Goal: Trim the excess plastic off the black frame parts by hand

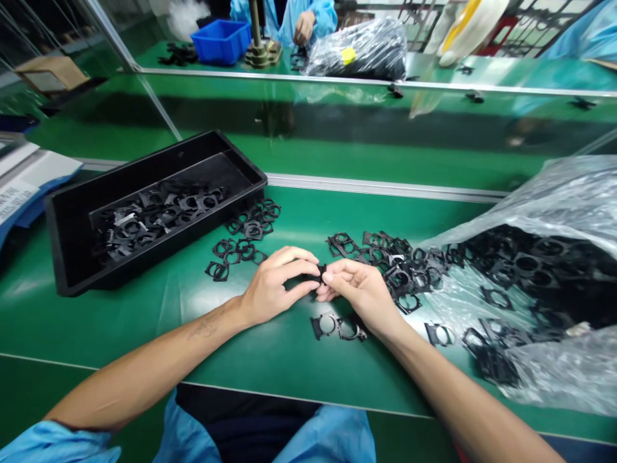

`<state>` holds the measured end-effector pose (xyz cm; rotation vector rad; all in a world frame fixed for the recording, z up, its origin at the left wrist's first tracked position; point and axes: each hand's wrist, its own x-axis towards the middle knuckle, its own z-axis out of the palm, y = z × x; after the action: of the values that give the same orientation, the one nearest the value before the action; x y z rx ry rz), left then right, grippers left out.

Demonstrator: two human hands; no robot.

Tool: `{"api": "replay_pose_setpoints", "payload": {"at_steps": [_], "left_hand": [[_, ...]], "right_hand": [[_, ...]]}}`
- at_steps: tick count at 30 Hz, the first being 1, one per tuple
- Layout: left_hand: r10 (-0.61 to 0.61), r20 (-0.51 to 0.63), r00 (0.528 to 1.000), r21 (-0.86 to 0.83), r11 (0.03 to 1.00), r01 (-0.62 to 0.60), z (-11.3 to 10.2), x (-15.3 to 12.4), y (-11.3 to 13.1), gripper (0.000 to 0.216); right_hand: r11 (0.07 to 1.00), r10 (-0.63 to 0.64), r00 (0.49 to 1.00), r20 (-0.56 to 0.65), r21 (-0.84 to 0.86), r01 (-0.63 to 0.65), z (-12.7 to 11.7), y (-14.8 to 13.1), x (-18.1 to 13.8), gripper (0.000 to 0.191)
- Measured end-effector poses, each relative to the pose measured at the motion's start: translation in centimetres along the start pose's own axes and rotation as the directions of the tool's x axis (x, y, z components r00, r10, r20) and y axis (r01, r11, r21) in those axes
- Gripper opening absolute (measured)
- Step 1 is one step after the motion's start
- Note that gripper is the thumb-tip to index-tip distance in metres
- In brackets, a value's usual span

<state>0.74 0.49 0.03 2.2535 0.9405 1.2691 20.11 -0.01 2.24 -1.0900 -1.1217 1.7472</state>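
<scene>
My left hand [279, 283] and my right hand [359, 289] meet over the green table, both with fingers closed on one small black plastic part [320, 275]. The fingers cover most of it, so its full shape is hidden. Just below my right hand lie two black ring-shaped plastic parts [324, 325], side by side. A loose pile of similar black parts [400, 276] spreads to the right of my right hand. Left of my left hand, smaller groups of these parts [234, 254] lie on the table.
A black tray [159, 241] holding many ring parts sits at the left. On the right, a clear plastic bag [569, 199] spills more parts. Behind a metal rail [385, 188], a co-worker's hand [304, 28] is near a blue bin [220, 42] and a wrapped bundle [359, 48].
</scene>
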Motion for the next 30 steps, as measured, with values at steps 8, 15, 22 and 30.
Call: {"api": "replay_pose_setpoints", "payload": {"at_steps": [8,15,22,30], "left_hand": [[-0.024,-0.042,0.999,-0.024,0.999,0.023,0.09,-0.14,0.15,0.006],[-0.116,-0.036,0.993,-0.140,0.984,0.110,0.30,-0.21,0.14,0.007],[-0.081,-0.045,0.996,-0.128,0.989,0.075,0.22,-0.31,0.09,0.006],[0.045,-0.056,0.997,0.018,0.999,-0.044,-0.12,0.02,-0.02,0.008]], "right_hand": [[1.000,0.029,1.000,-0.011,0.005,-0.029,0.07,0.01,-0.14,0.037],[0.999,0.050,0.998,0.026,0.004,-0.050,0.18,-0.20,-0.18,0.040],[0.998,0.044,0.998,0.047,0.042,-0.046,0.09,0.03,-0.21,0.037],[0.995,0.056,0.998,0.029,0.081,-0.058,-0.35,0.21,0.08,0.036]]}}
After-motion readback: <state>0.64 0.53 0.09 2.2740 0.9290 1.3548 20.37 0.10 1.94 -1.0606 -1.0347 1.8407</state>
